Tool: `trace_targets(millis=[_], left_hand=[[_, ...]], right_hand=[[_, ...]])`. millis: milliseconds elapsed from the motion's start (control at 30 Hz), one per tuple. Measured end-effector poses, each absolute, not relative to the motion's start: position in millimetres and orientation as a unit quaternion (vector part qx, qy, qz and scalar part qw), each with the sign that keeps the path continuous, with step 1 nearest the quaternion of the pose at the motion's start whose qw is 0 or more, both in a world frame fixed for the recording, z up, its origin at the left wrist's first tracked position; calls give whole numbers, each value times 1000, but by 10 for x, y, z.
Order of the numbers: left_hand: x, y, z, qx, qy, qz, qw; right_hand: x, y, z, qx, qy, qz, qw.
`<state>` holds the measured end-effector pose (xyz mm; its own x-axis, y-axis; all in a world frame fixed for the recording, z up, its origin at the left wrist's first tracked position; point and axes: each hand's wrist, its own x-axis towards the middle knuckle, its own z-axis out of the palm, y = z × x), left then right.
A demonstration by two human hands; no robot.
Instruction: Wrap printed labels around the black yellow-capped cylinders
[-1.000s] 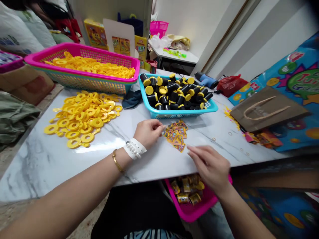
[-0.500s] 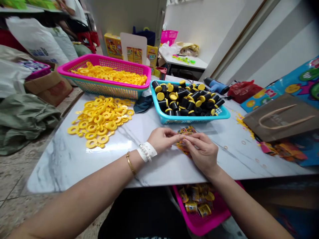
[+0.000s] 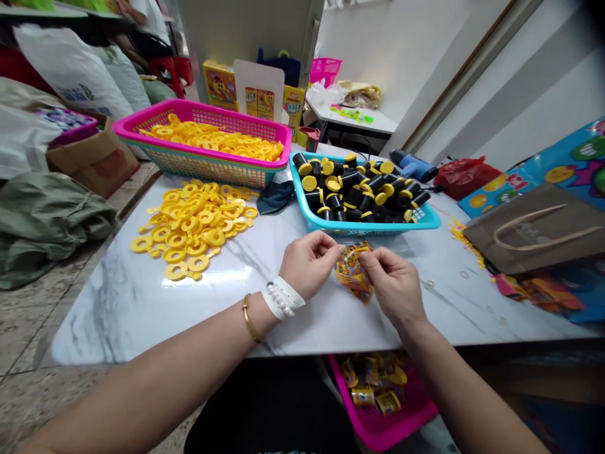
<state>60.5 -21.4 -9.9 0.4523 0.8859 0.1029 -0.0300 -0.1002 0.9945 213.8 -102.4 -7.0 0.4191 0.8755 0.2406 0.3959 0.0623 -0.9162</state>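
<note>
Between my hands are colourful printed plastic wrappers [image 3: 353, 272], orange, yellow and purple, close to the tabletop; single pieces are hard to tell apart. My left hand [image 3: 307, 261], with a white band and beads at the wrist, pinches at their upper left edge. The thumb and fingers of my right hand [image 3: 397, 284] are closed on their right side. Just beyond, a blue basket [image 3: 373, 229] holds black cylinders [image 3: 352, 178] with yellow caps. Loose yellow ring-shaped plastic pieces [image 3: 191, 221] are heaped to the left.
A pink basket [image 3: 137, 133] of more yellow pieces stands at the back left. Below the table edge, another pink basket [image 3: 378, 438] holds wrapped items. A brown paper bag [image 3: 534, 233] and a blue power tool [image 3: 412, 166] lie right. A person [image 3: 146, 28] sits far behind.
My hands have drawn apart from their fingertip-to-fingertip pinch, the right moving slightly right. More of the printed wrappers now shows between them. The view has shifted a little.
</note>
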Motion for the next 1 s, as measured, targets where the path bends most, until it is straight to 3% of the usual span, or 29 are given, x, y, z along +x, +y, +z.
trace_targets(millis=[433,600,800,1000], left_hand=[[601,-390,-52,554,338,385,656],[593,-339,-59,500,355,395,685],[596,-372,-24,503,311,400,700],[580,-332,-42,511,338,427,665]], right_hand=[[2046,-1074,-141,-623,-523,99,574],[2106,-1067,-105,-614,-480,44,625],[2034,-1052,-89,-601,-547,62,579],[2026,-1002,-125,-593,-576,-32,562]])
